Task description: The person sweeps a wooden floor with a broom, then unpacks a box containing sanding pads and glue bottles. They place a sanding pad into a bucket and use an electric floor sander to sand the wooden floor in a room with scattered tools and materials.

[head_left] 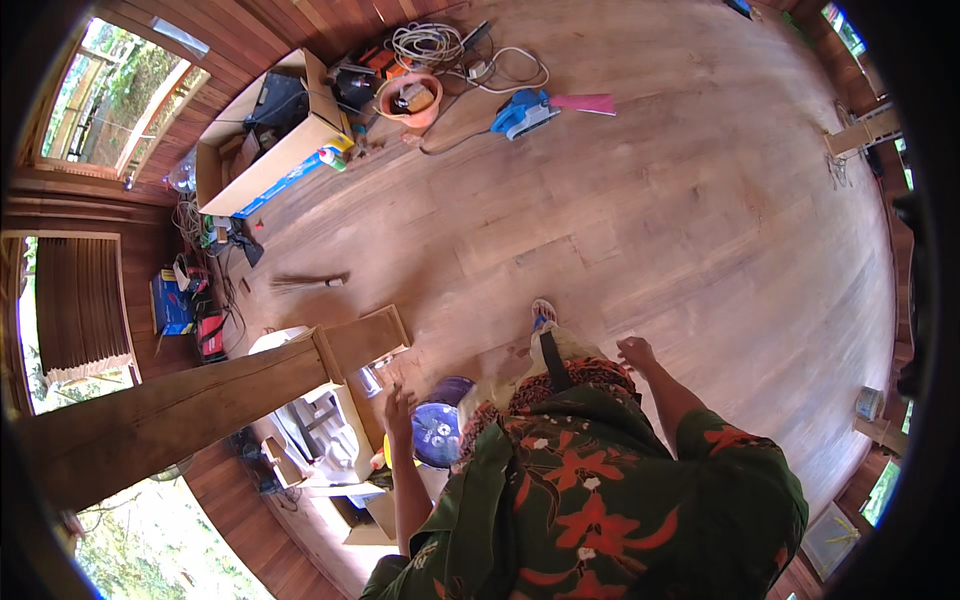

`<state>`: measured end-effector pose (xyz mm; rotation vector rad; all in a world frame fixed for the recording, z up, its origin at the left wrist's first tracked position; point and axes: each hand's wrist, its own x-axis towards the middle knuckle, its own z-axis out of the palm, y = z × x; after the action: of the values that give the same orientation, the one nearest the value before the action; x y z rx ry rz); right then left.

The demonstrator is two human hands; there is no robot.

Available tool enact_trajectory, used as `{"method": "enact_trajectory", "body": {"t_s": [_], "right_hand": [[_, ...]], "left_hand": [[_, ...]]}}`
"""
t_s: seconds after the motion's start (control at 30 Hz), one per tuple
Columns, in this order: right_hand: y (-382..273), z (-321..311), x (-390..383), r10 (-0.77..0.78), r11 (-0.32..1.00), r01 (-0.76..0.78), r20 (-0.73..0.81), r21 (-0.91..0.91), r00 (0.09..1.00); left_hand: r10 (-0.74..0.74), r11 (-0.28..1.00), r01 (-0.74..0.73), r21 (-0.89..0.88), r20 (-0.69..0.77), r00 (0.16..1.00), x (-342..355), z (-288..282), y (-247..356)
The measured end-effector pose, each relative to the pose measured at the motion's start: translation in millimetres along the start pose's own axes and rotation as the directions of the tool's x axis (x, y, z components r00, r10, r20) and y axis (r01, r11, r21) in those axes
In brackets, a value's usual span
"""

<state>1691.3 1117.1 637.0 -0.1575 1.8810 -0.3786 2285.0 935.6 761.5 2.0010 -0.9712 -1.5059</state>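
I look down on my green flowered shirt and a foot in a sandal (543, 312). My left hand (398, 405) hangs open beside a blue bucket (438, 435), near a wooden post (170, 420) and a wooden plank end (372, 335); it holds nothing that I can see. My right hand (634, 352) hangs open and empty above the wooden floor (680, 230), fingers loosely bent. Behind the post, white plastic items and cardboard (330, 440) are partly hidden.
A cardboard box (255, 170), orange bowl (418, 115), coiled cables (430, 45) and blue power tool (520, 115) with pink sheet (582, 103) lie up front. A twig broom (310, 281) rests left of centre. Several boxes and tools (175, 300) line the left wall.
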Motion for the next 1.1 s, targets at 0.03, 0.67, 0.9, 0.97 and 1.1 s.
{"method": "enact_trajectory", "body": {"t_s": [0.03,0.67,0.9,0.97,1.1], "right_hand": [[-19,-2,-5,-0.017,1.0,0.017,-0.008,-0.001,1.0],[-264,207,64,-0.116,0.986,0.081,-0.26,-0.143,0.959],[-326,317,80,-0.459,0.885,0.464,-0.208,-0.024,0.864],[-343,330,85,-0.481,0.876,0.474,-0.248,-0.092,0.841],[-406,340,92,0.077,0.952,0.002,-0.243,0.307,0.967]], "left_hand": [[0.128,0.992,-0.127,-0.027,0.062,0.99,7,12,33],[-0.168,0.67,-0.187,0.719,0.392,0.904,309,-102,38],[-0.298,0.94,0.249,0.235,0.203,0.933,550,-101,291],[-0.241,0.938,0.17,0.301,0.215,0.947,592,-87,366],[-0.1,0.927,-0.014,0.374,0.284,0.954,673,-53,457]]}}
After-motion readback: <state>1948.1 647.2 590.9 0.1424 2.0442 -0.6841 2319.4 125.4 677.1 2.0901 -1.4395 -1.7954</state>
